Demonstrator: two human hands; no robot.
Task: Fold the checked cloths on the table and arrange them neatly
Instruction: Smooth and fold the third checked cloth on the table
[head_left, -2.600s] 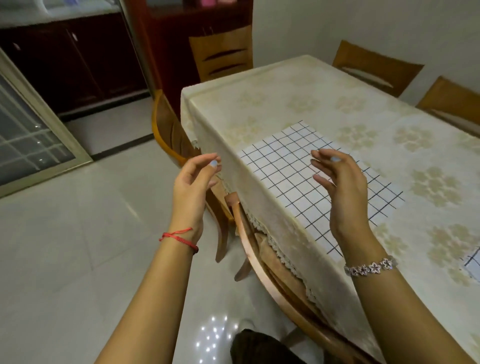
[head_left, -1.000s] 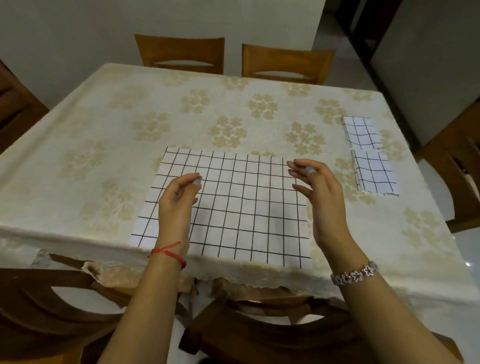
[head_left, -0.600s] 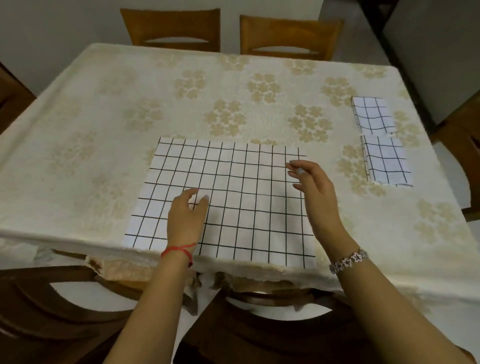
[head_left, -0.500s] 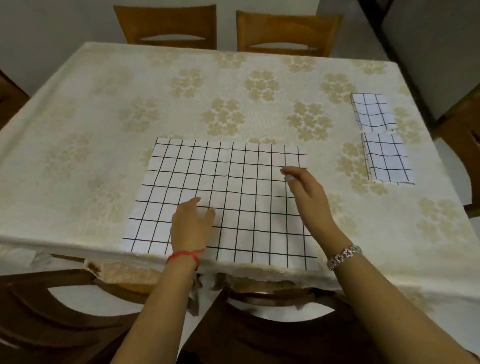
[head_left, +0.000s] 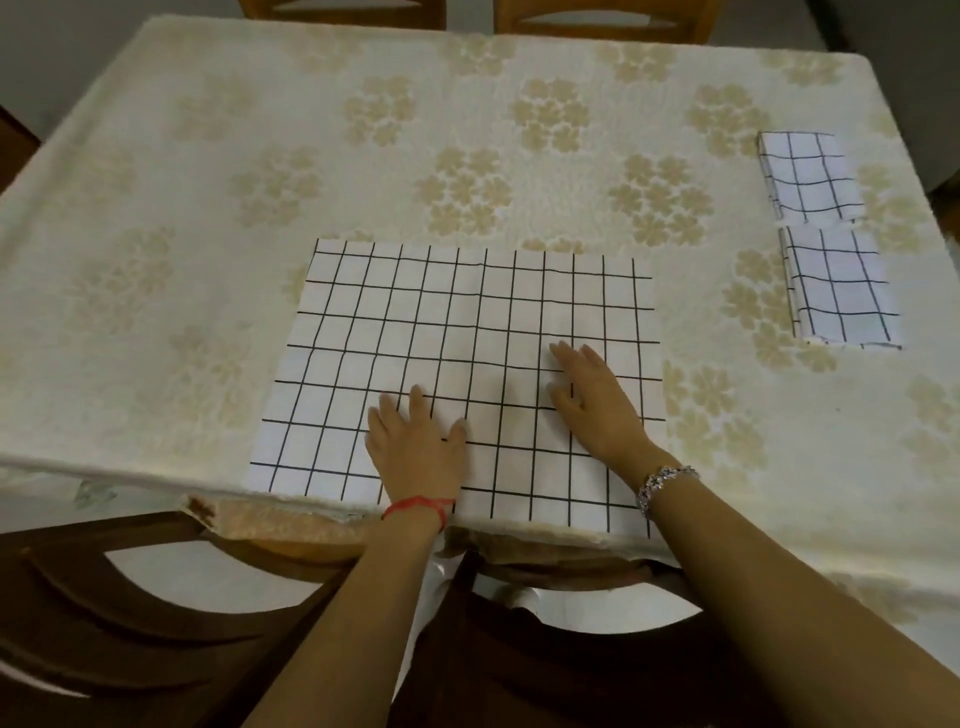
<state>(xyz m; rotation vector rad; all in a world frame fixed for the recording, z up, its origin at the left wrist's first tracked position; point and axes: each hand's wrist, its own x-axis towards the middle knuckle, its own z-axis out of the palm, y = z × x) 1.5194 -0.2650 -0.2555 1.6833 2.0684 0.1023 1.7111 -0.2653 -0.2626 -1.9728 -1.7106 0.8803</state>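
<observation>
- Large white cloth with black grid lines (head_left: 467, 322), spread flat in a single layer on the near part of the table (head_left: 104, 452), front hem right at the table's near rim.
- Table covered by a cream tablecloth with pale gold flower clusters (head_left: 467, 176).
- Left hand (head_left: 415, 447) palm down on the near middle of the large cloth, fingers straight and slightly spread, pressing flat, gripping nothing; thin red string bracelet (head_left: 418, 504) round the wrist.
- Right hand (head_left: 597, 405) palm down on the same cloth, a little farther in and to the right, fingers straight, lying flat, holding nothing; silver flower-link bracelet (head_left: 662, 480) on the wrist.
- Hands near each other, not touching, a strip of bare cloth between them.
- Far folded white checked cloth (head_left: 808, 176) and near folded white checked cloth (head_left: 839, 288) on the right side of the table, one behind the other, almost touching, well apart from the large cloth.
- Dark brown wooden chairs (head_left: 130, 623) tucked in at the near side; light brown wooden chairs (head_left: 343, 8) at the far side, only partly in view.
</observation>
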